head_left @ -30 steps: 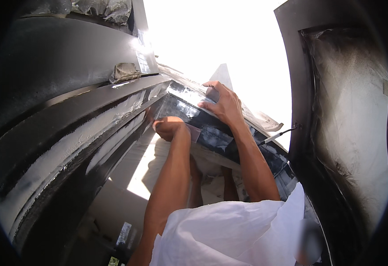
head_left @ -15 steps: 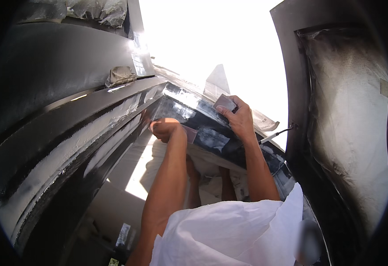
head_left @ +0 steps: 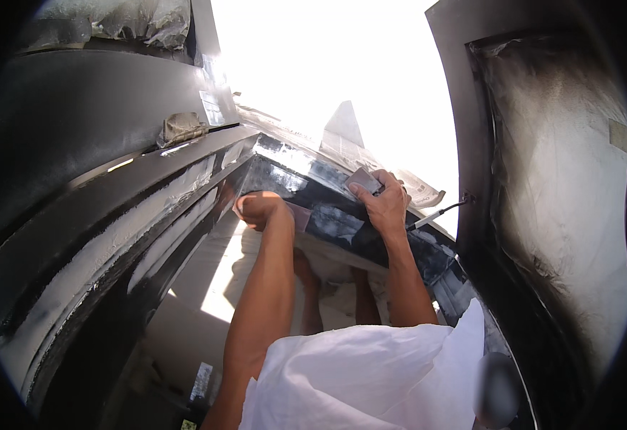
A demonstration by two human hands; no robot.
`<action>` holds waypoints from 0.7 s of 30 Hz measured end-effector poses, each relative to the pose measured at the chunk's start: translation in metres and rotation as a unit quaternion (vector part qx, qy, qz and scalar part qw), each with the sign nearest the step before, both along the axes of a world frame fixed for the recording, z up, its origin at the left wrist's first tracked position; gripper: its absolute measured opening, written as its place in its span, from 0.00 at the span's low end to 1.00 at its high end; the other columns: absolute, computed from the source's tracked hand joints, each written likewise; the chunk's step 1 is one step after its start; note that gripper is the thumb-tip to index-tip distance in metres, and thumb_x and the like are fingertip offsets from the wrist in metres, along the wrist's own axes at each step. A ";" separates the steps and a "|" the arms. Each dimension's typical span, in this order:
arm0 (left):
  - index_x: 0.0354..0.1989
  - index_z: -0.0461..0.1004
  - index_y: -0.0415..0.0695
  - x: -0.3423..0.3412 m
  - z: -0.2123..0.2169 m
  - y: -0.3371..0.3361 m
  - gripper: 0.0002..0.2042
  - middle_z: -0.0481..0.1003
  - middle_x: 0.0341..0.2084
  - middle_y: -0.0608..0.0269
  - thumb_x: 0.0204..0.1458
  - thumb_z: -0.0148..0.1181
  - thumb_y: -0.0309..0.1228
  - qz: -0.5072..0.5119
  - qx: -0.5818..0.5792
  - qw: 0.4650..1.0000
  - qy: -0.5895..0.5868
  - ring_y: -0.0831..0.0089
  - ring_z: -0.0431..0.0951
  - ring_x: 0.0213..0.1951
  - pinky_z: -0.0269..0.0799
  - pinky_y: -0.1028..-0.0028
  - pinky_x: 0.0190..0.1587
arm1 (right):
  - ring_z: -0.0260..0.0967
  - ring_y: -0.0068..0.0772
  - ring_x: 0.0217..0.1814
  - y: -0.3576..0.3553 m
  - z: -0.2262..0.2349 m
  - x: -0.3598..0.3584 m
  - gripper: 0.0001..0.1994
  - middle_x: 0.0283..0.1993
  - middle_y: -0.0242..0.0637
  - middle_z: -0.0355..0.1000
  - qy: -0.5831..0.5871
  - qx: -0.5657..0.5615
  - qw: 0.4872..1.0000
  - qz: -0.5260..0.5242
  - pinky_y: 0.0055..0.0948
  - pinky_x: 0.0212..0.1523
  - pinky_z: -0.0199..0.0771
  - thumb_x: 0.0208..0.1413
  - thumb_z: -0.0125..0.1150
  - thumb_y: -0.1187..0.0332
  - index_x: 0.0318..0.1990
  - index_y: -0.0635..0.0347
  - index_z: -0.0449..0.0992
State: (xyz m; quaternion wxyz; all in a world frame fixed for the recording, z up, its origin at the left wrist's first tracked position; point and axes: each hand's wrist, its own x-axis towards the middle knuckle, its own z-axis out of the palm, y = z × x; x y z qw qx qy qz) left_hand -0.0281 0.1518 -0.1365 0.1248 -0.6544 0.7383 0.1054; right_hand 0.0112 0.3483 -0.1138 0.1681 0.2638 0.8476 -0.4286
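My right hand [head_left: 388, 204] grips a small grey-brown block [head_left: 363, 182], thumb on the near side and fingers curled over the far side. The block lies at the upper edge of a dark car body panel [head_left: 338, 222] with whitish sanded patches. Lower and to the left, my left hand [head_left: 259, 208] is closed against the panel's left end, beside the door-frame corner. A thin brownish-pink sheet, looking like sandpaper [head_left: 300, 217], sticks out from under its wrist side. Its fingertips are partly hidden.
On the left stands a dark panel with filler-streaked ledges [head_left: 112, 229] and a crumpled taped bundle [head_left: 183, 129]. An open door covered in plastic film [head_left: 564, 208] rises at right, joined by a thin rod [head_left: 428, 218]. Masking newspaper [head_left: 345, 132] lies beyond the panel.
My right hand and the block have come slightly nearer and rightward along the panel edge. My left hand stays about where it was on the panel. The whole view has shifted a little.
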 end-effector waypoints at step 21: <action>0.45 0.71 0.32 0.010 -0.011 -0.003 0.15 0.79 0.40 0.38 0.65 0.41 0.32 0.026 -0.035 0.997 0.063 0.48 0.84 0.42 0.84 0.57 0.42 | 0.70 0.42 0.48 -0.045 0.016 -0.045 0.24 0.37 0.38 0.78 0.018 0.029 0.991 0.131 0.43 0.58 0.54 0.44 0.75 0.48 0.41 0.56 0.80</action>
